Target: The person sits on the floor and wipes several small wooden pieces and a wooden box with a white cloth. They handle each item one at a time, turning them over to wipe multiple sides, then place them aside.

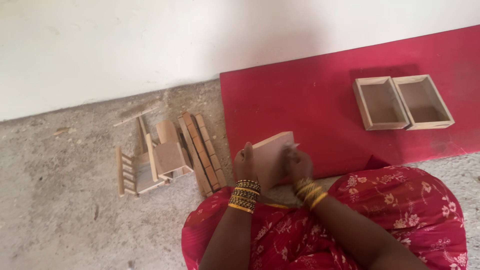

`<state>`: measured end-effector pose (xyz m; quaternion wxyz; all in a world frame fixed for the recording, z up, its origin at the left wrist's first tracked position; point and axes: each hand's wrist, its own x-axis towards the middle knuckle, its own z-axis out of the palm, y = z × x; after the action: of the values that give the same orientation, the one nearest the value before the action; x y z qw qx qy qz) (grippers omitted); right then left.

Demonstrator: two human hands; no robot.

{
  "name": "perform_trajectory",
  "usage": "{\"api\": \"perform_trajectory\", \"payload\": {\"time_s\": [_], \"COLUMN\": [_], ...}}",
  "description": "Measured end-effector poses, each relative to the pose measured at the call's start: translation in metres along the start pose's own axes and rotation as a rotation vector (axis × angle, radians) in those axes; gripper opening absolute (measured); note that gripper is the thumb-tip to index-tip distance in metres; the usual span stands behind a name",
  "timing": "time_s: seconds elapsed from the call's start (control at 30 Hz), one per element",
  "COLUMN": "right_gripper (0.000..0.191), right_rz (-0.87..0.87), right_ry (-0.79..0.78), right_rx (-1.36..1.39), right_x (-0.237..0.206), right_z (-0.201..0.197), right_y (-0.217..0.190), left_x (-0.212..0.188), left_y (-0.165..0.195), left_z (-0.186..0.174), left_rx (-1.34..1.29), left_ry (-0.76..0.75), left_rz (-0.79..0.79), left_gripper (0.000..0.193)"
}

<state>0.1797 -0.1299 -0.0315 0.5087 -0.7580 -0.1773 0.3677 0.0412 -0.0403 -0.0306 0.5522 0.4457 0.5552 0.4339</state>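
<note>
Head camera, looking down over the person's lap: both hands meet on a flat wooden panel (272, 152), a pale rectangular board held tilted, its far corner raised toward the red mat (310, 95) and its near edge low by the wrists. The left hand (245, 162) is closed on the panel's left edge, thumb side up, which seems to steady the board. The right hand (297, 162) grips the right edge with fingers curled; a small pale thing shows just above its fingers, too small to tell what it is. Holding the panel from both sides this way looks meant to keep its face turned up toward the eyes. Both wrists carry stacks of gold and dark bangles (245, 195), and the lap is covered by red flowered cloth (400, 215).

The panel hangs over the near left corner of the red mat, where mat meets the concrete floor (65, 200). Near the mat's far right corner stand two open wooden boxes (402, 102), side by side and touching, their hollows facing up, well apart from the hands and probably set there out of the way.

On the bare floor just left of the mat lies a loose heap of wooden pieces (167, 152): long notched strips laid side by side, small slats and a small flat board, within reach of the left hand.
</note>
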Motion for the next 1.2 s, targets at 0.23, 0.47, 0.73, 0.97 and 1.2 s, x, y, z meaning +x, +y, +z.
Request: {"api": "perform_trajectory", "payload": {"time_s": [0.23, 0.47, 0.73, 0.97, 1.2], "right_gripper": [0.023, 0.022, 0.023, 0.028, 0.031], "right_rz": [-0.740, -0.076, 0.021, 0.171, 0.265], "right_ry": [-0.058, -0.011, -0.043, -0.540, -0.801], "right_rx": [-0.318, 0.080, 0.746, 0.470, 0.176], "right_x": [-0.032, 0.063, 0.093, 0.048, 0.046], "right_z": [0.024, -0.033, -0.110, -0.089, -0.089], "right_y": [0.015, 0.024, 0.009, 0.006, 0.009], "left_x": [-0.005, -0.018, -0.045, -0.043, -0.036], "left_y": [0.002, 0.023, 0.064, 0.073, 0.067], "left_z": [-0.007, 0.002, -0.012, -0.003, -0.016], "left_rx": [0.076, 0.094, 0.588, 0.925, 0.150], "left_ry": [-0.032, -0.102, -0.364, -0.114, -0.549], "left_rz": [0.015, 0.123, 0.917, 1.013, -0.109], "left_gripper": [0.051, 0.051, 0.041, 0.027, 0.113]}}
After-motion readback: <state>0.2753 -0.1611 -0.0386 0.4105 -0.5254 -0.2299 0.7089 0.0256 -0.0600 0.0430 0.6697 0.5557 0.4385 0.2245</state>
